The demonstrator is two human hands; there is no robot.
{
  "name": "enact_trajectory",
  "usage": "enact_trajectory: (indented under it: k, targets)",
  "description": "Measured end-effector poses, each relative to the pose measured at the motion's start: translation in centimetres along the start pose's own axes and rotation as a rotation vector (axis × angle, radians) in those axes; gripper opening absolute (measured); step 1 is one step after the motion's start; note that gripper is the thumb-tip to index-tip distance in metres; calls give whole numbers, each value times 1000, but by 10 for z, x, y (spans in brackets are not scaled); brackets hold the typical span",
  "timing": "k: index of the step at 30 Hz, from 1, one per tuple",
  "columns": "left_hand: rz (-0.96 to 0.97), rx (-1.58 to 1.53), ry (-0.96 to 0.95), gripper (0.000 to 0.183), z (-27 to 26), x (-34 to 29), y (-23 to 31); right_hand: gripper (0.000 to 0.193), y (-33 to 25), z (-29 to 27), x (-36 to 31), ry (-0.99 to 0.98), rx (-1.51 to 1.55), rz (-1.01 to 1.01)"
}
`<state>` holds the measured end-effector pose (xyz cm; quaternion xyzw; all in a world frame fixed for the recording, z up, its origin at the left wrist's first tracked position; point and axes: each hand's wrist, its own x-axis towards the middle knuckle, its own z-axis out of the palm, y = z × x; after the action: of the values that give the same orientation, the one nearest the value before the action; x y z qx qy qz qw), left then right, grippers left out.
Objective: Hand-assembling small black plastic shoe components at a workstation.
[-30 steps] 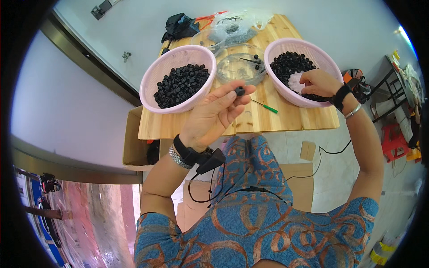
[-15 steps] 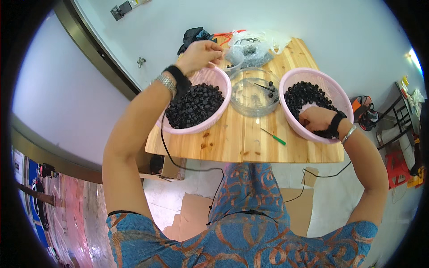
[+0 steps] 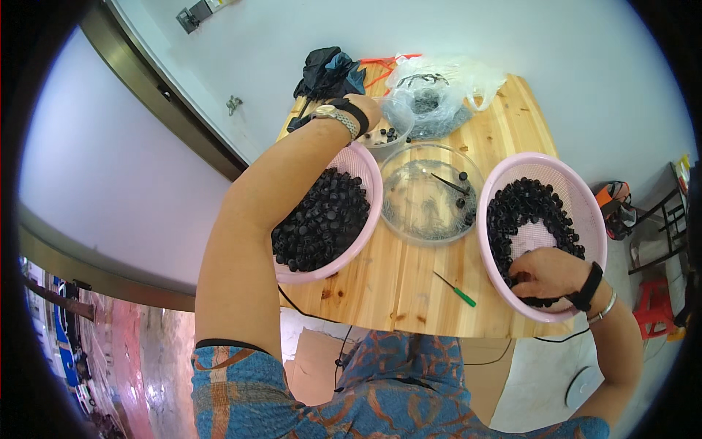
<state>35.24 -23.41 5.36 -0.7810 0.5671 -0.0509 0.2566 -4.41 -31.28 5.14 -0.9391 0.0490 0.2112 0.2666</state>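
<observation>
My left hand [image 3: 365, 110] reaches past the left pink basket [image 3: 374, 186] to a clear round tub [image 3: 398, 132] with a few black caps in it. Its fingers are hidden behind the hand. Small black caps [image 3: 325, 227] are heaped in the left basket, partly covered by my forearm. My right hand [image 3: 550, 273] is down inside the right pink basket [image 3: 594, 212], its fingers curled among more black caps [image 3: 537, 197]. What they hold, if anything, is hidden. Each wrist has a black band with a cord.
A wide clear dish [image 3: 424, 212] holds fine wiry bits, black tweezers [image 3: 448, 183] and a few caps. A green-handled pick [image 3: 463, 296] lies on the wooden table [image 3: 395, 293]. Behind are a clear plastic bag [image 3: 439, 110] of grey pieces and a dark cloth bundle [image 3: 327, 73].
My left hand has moved from above the left basket's far rim rightward to the clear tub. My right hand stays in its basket. The whole view has shifted, with the table appearing lower.
</observation>
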Motion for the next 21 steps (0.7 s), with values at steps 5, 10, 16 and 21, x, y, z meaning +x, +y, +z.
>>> enact_trajectory:
  k: [5, 10, 16, 21]
  targets:
    - [120, -112, -46, 18, 20, 31, 5, 30, -3, -4, 4, -19, -20, 22]
    - [21, -157, -41, 22, 39, 47, 18, 21, -5, 6, 7, 90, -33, -59]
    - [23, -156, 5, 24, 42, 60, 23, 16, 6, 12, 10, 76, -54, -85]
    - [2, -260, 77, 23, 28, 57, 5, 8, 19, 12, 9, 115, -56, -45]
